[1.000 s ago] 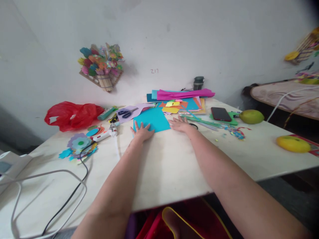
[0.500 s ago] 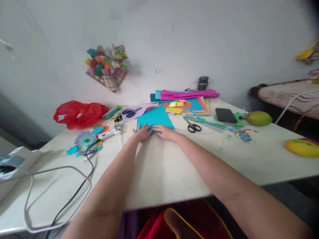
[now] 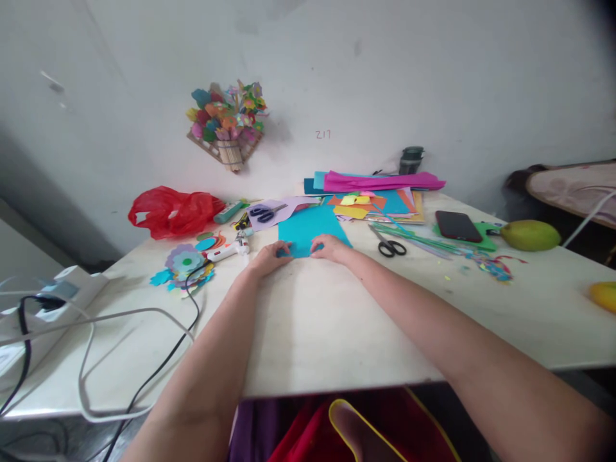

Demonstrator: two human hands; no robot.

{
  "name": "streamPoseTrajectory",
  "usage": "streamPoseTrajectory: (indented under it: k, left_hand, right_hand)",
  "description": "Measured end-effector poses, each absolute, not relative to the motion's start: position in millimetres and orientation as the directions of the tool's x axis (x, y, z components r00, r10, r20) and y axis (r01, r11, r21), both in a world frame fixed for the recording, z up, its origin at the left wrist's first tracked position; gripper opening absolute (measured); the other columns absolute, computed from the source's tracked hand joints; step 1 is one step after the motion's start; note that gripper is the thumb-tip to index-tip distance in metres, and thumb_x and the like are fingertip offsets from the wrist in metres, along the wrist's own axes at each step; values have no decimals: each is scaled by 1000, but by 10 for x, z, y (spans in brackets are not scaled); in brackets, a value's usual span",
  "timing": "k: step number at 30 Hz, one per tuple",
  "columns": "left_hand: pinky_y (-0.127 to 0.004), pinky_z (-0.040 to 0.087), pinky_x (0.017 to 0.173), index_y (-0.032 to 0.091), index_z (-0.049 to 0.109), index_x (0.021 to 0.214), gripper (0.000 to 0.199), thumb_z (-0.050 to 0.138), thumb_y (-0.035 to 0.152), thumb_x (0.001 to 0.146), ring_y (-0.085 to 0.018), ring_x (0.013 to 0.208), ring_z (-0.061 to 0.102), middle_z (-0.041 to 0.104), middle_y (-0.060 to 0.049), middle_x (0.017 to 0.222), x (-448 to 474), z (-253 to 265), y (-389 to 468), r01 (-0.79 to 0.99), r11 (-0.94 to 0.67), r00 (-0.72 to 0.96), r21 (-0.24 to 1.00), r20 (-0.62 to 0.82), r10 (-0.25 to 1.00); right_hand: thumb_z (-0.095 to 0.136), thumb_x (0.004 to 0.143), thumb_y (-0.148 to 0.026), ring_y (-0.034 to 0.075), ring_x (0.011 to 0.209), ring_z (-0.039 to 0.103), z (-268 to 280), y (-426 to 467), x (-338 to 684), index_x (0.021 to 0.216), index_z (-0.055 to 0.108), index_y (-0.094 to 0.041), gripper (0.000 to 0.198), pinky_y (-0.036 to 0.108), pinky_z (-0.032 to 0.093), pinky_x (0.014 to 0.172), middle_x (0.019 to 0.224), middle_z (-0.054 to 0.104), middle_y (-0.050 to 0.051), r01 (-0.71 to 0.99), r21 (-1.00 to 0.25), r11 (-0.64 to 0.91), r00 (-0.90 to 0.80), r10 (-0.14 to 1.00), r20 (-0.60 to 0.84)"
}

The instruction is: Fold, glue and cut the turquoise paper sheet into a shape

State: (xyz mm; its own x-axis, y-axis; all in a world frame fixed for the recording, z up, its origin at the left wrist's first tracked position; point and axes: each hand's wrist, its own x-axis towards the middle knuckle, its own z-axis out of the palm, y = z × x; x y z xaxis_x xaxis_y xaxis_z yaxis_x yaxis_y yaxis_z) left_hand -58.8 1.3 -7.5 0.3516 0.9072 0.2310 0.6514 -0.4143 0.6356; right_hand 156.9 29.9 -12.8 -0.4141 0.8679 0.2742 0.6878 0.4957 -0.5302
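A bright blue sheet of paper (image 3: 310, 224) lies on the table in front of me. My left hand (image 3: 273, 258) is at its near left corner, fingers bent and closed on the edge. Further right along the same near edge, my right hand (image 3: 333, 248) pinches the sheet between thumb and curled fingers. A short stretch of blue edge shows between the two hands. Black-handled scissors (image 3: 391, 248) rest to the right of the sheet. Dark blue scissors (image 3: 264, 213) lie on lilac paper (image 3: 283, 210) behind it to the left.
To the left are a white glue gun (image 3: 228, 250), paper flowers (image 3: 185, 263), a red plastic bag (image 3: 173, 212) and a power strip (image 3: 72, 289) with loose cables. Stacked coloured paper (image 3: 385, 181) sits at the back. A phone (image 3: 458, 226) and a green mango (image 3: 529, 235) stand right.
My hands have gone from lying spread on the blue paper to gripping its near edge, moving slightly apart. The whole view has shifted, so things appear further right.
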Motion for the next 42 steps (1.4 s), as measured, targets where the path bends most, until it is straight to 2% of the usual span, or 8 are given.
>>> streamPoseTrajectory:
  k: [5, 10, 16, 23, 29, 37, 42]
  left_hand:
    - [-30, 43, 79, 21, 54, 76, 21, 58, 41, 67, -18, 95, 56, 58, -3, 116, -572, -63, -9, 683, -418, 341, 599, 245, 908]
    - [-30, 41, 87, 23, 56, 81, 25, 59, 43, 66, -18, 102, 54, 59, -2, 115, -566, -102, 20, 665, -434, 339, 607, 272, 901]
    - [-30, 36, 94, 25, 59, 82, 24, 60, 42, 65, -19, 105, 53, 61, 0, 112, -521, -124, 60, 685, -469, 351, 557, 311, 883]
    - [-29, 40, 90, 23, 58, 69, 16, 58, 39, 67, -17, 102, 55, 64, -1, 105, -477, -106, 50, 638, -481, 338, 602, 341, 877]
    - [-30, 40, 89, 21, 56, 64, 17, 55, 38, 69, -18, 101, 56, 61, -3, 111, -451, -66, 45, 672, -479, 355, 565, 321, 878]
    - [-33, 34, 97, 23, 56, 63, 17, 55, 39, 69, -21, 116, 44, 59, 0, 115, -450, -51, 77, 726, -442, 338, 528, 286, 897]
    - [-37, 30, 100, 22, 58, 61, 17, 57, 38, 67, -25, 123, 35, 55, -2, 120, -459, -78, 123, 772, -393, 300, 500, 259, 918]
  right_hand:
    - [70, 63, -25, 16, 89, 59, -134, 334, 1513, 66, 68, -22, 5, 22, 43, 76, 96, 66, 0, 729, -497, 471, -380, 882, 279]
    - [65, 69, -31, 18, 97, 54, -167, 307, 1504, 65, 68, -22, 10, 26, 41, 79, 109, 60, 0, 752, -449, 483, -380, 874, 303]
    - [60, 74, -32, 19, 100, 50, -126, 259, 1482, 68, 68, -22, 14, 28, 39, 82, 110, 59, -1, 799, -397, 452, -372, 890, 263]
    - [58, 75, -32, 19, 101, 49, -100, 259, 1468, 66, 68, -22, 17, 27, 38, 84, 109, 60, -2, 813, -415, 409, -340, 911, 233]
    - [60, 73, -35, 20, 103, 48, -165, 300, 1473, 70, 68, -23, 15, 29, 37, 87, 111, 59, -1, 800, -430, 418, -327, 905, 272]
    - [61, 72, -37, 21, 103, 48, -173, 293, 1471, 69, 68, -23, 15, 32, 37, 87, 111, 58, 0, 795, -425, 433, -336, 898, 285]
    - [62, 71, -37, 21, 103, 47, -147, 277, 1452, 64, 68, -23, 16, 31, 38, 86, 111, 58, 0, 814, -413, 408, -319, 909, 269]
